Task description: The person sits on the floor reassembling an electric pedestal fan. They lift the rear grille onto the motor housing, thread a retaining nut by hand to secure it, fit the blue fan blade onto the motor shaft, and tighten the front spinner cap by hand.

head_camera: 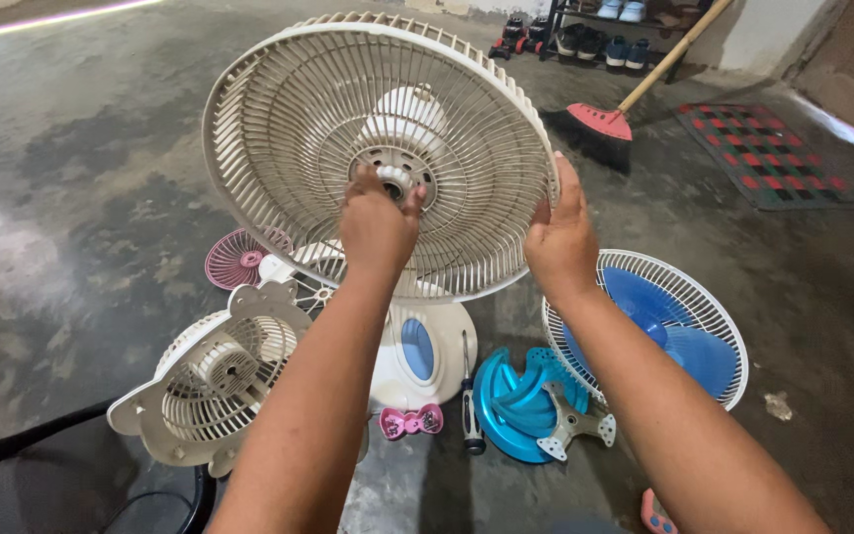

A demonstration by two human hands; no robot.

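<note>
From the head camera, both hands hold up a cream fan guard (328, 119), raised above the concrete floor (81, 198) and tilted toward the viewer. The left hand (378, 225) pinches the round hub nut (394, 181) at the guard's centre, its grip closed on that nut. The right hand (560, 237) clasps the guard's right rim, fingers curled round the edge.

On the floor below lie a second cream guard (214, 381), a small pink fan grille (239, 257), a white fan base (417, 351), a screwdriver (470, 405), a blue blade (521, 400) and a blue fan in a white cage (659, 321). A red broom (610, 114) rests farther back.
</note>
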